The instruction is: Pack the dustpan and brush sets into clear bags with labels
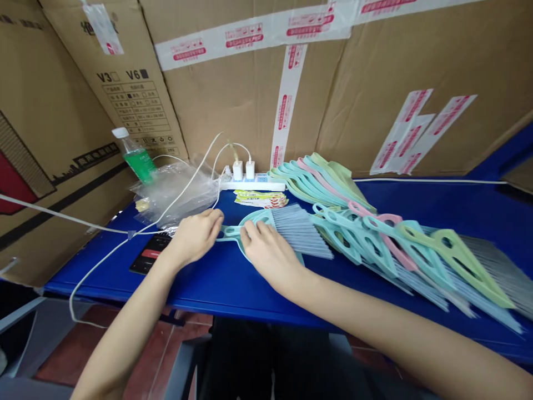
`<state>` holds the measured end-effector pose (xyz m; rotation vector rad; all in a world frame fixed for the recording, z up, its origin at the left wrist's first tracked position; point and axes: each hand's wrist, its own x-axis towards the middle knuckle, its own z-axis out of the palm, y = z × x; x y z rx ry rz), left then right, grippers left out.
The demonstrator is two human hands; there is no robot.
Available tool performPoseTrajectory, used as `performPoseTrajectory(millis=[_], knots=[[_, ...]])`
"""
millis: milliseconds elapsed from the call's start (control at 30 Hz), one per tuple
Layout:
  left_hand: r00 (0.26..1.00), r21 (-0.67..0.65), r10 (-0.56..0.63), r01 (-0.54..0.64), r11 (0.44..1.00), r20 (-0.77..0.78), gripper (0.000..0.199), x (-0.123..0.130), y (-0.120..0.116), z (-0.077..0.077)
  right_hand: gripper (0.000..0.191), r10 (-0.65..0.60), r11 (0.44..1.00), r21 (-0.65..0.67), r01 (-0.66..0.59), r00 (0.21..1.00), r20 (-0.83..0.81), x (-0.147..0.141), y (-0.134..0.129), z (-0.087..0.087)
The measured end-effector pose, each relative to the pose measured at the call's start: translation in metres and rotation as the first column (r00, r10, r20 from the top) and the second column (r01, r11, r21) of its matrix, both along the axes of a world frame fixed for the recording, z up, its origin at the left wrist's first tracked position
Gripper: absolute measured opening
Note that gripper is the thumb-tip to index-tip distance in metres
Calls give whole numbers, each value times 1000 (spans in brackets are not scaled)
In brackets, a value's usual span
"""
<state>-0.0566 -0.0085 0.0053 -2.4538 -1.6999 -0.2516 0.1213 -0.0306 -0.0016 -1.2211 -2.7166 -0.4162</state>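
Note:
A light-blue hand brush [302, 230] lies over a matching light-blue dustpan [241, 251] on the table in front of me, their handles together pointing left. My left hand [197, 236] is closed around the handle ends. My right hand [270, 253] lies over the brush's head with its fingers curled onto it, hiding part of the brush and pan. Grey-blue bristles fan out to the right past my fingers. Further right, several hand brushes [383, 236] in blue, pink and green lie overlapped. Behind them is a stack of nested dustpans [320, 180] in the same colours.
A white power strip [254, 183] with plugged-in chargers sits at the back, near printed packets [260, 199]. Clear plastic bags [179, 191], a green-labelled bottle [135, 155], a dark phone-like object [145, 255] and loose white cables [104, 255] are at left. Cardboard walls [250, 105] enclose the blue table [200, 294].

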Motion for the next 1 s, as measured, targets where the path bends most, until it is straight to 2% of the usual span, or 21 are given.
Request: performPoseTrajectory(millis=[67,133,233,333,433,533,600,667,733,833,933,1000], knots=[[996,-52,2,-7,999,-90,34,7,-2,-6,41,-2,1000,-27,2,1000,8,1,0,0],[996,-98,-27,18,995,-90,36,9,-4,-10,43,17,998,-59,-16,1000,13,1,-1,-1],[997,-140,-61,67,988,48,40,4,-1,-14,48,69,986,-152,-75,997,-42,0,-1,-6],[975,-190,-126,160,969,181,40,-5,3,-17,43,106,963,-230,-141,982,-154,-1,4,-13],[947,-245,-174,242,939,269,38,-11,7,-20,33,198,939,-234,-252,953,-230,6,10,-17],[931,-278,-180,274,921,318,36,-13,9,-22,30,291,918,-192,-347,919,-266,24,18,-15],[921,-299,-185,294,908,343,36,-14,11,-21,37,302,907,-216,-362,915,-266,39,23,-12],[909,-322,-188,316,892,372,36,-14,11,-20,52,280,888,-305,-345,930,-237,52,28,-10],[899,-340,-174,323,883,402,36,-14,10,-19,62,259,860,-396,-322,944,-205,61,30,-11],[883,-400,-85,293,869,461,39,-10,7,-17,61,238,834,-456,-312,948,-213,66,27,-17],[837,-518,34,306,799,546,41,-6,6,-16,59,223,831,-458,-315,944,-244,67,22,-21],[806,-556,65,344,756,588,43,-3,6,-15,58,218,829,-462,-315,943,-251,67,19,-23]])
